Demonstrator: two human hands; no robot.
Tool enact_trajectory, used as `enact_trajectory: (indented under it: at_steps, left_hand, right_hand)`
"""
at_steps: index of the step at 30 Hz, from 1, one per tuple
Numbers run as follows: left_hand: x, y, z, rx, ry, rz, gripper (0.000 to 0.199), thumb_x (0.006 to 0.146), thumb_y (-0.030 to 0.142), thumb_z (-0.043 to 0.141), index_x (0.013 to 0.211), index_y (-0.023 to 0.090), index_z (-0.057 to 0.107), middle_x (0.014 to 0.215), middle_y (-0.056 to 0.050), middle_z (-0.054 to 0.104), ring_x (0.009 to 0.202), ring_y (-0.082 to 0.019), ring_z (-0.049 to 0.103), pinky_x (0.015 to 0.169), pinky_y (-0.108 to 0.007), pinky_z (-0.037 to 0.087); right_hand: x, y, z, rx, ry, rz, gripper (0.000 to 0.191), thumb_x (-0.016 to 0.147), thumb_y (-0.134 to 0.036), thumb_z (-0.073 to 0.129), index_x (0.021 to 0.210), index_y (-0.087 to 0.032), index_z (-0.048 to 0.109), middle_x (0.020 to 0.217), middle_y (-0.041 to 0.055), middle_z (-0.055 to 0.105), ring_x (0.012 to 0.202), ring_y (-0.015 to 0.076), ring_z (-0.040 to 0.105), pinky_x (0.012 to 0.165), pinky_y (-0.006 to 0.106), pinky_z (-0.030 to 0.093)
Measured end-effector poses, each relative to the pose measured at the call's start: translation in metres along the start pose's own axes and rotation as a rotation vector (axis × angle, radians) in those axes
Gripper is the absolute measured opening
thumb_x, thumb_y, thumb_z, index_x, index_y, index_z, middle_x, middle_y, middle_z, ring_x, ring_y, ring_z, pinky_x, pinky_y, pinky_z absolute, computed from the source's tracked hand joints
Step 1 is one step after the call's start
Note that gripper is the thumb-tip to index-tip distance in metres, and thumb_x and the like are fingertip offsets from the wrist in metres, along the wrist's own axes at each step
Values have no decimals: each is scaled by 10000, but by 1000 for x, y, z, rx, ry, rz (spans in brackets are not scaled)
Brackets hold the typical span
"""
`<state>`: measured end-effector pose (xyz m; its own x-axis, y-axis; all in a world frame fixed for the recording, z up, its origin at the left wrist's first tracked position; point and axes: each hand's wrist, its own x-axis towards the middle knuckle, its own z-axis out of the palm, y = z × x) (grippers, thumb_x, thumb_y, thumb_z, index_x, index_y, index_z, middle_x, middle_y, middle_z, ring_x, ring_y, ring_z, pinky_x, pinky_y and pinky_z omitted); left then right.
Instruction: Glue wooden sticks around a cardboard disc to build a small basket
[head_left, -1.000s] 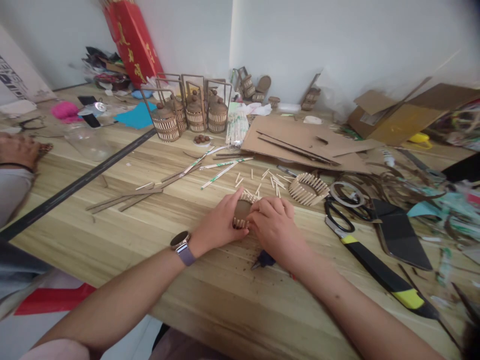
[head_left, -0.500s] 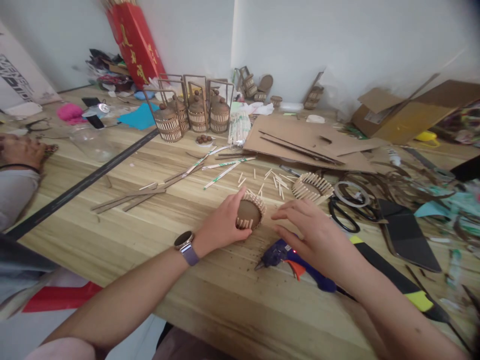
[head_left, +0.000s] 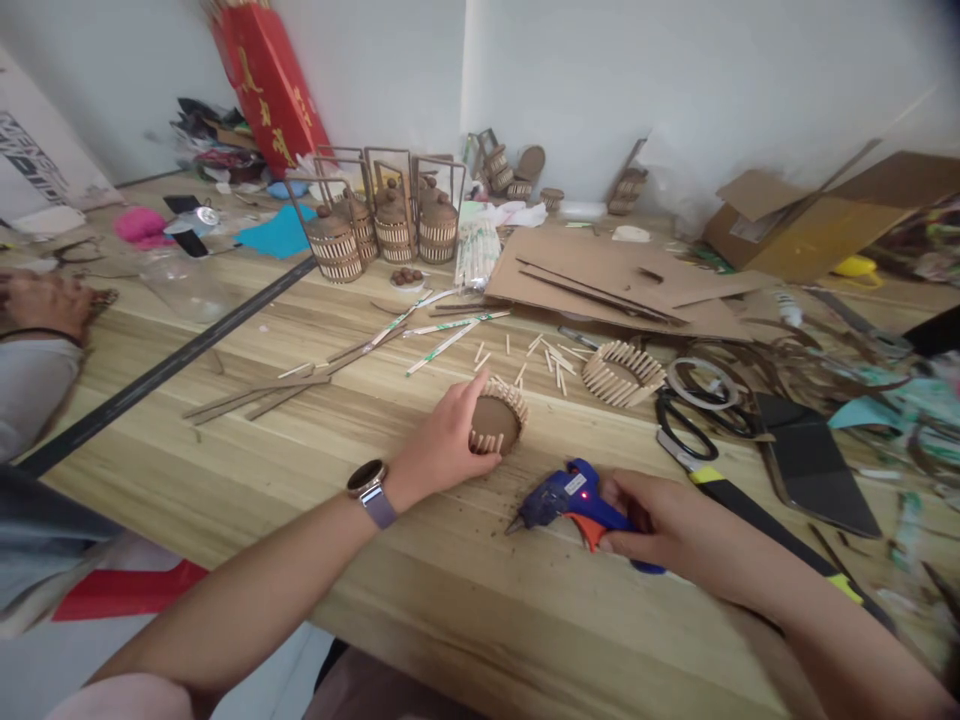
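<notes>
Head view: of the wearer's hands, the left hand [head_left: 448, 428] is curved around the left side of a small round basket [head_left: 506, 412], thumb at the near wall and fingers towards the far wall. The basket sits on the worktop [head_left: 420, 590], its floor brown and its wall formed of short pale sticks. The right hand [head_left: 637, 515] is closed around the handle of a blue glue gun [head_left: 551, 500]. The gun's nozzle points left, its trigger is orange, and a red light shows on its side. The gun lies nearer the wearer than the basket, apart from it.

Beyond the basket are loose short sticks [head_left: 557, 362]; right of these, a ring of sticks [head_left: 622, 374]. A roll of tape [head_left: 690, 398] and a phone [head_left: 817, 470] lie further right. Lidded baskets [head_left: 335, 247] with tall handles stand at the rear left. Another person's hand [head_left: 49, 303] rests at the far left.
</notes>
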<state>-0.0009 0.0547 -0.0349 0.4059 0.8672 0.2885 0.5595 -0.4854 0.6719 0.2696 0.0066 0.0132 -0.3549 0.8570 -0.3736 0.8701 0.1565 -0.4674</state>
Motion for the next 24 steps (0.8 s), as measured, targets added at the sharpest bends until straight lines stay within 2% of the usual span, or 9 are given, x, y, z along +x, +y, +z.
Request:
enact_trajectory:
  at_steps: [5,10,13,15,19,22,24]
  left_hand:
    - [0,-1,1,4,17,9,1077,689,169,753,1521,266,76,1455,-163,354,1369,-351,352,1123,-550,337]
    - [0,-2,1,18,17,13,1079,689,184,767,1521,244,83,1457,-167,352,1377,-350,336,1131,-533,333]
    - [-1,-1,1,14,3,12,1070,695,176,755,1523,248,83,1459,-164,359,1375,-348,339,1134,-537,326]
    - [-1,0,0,10,-2,12,1069,698,180,752,1525,257,79,1458,-161,362,1370,-345,349,1131,-538,333]
    - [-1,0,-1,25,-6,7,1059,704,181,747,1525,256,82,1448,-167,363,1365,-337,358,1128,-533,341]
    - [-1,0,-1,34,-8,7,1055,701,176,751,1523,235,93,1439,-178,363,1358,-335,364,1129,-525,341]
    - [0,0,0,33,-9,7,1063,696,178,760,1523,234,95,1433,-177,366,1353,-335,369,1126,-524,344]
  right_hand:
    - [-3,13,-3,257,21,-18,198,760,-374,641,725,-218,524,629,-41,491,586,135,436,531,249,351]
    - [-2,15,-6,477,247,12,262,661,-412,707,800,-224,587,720,-17,555,652,163,499,574,274,422]
    - [-2,16,-5,575,350,90,261,626,-428,738,743,-220,632,730,11,610,674,183,533,578,282,436]
    - [-2,19,0,638,365,134,285,616,-463,756,707,-213,655,698,20,625,661,184,545,570,282,438]
    - [0,20,17,730,335,165,407,613,-571,764,769,-201,701,630,16,620,565,161,530,495,269,410]
    - [3,13,27,667,305,130,417,688,-602,708,771,-193,697,508,-21,536,451,128,458,421,250,354]
    - [5,5,29,579,334,58,396,745,-580,666,832,-197,717,547,-4,593,484,149,520,449,263,418]
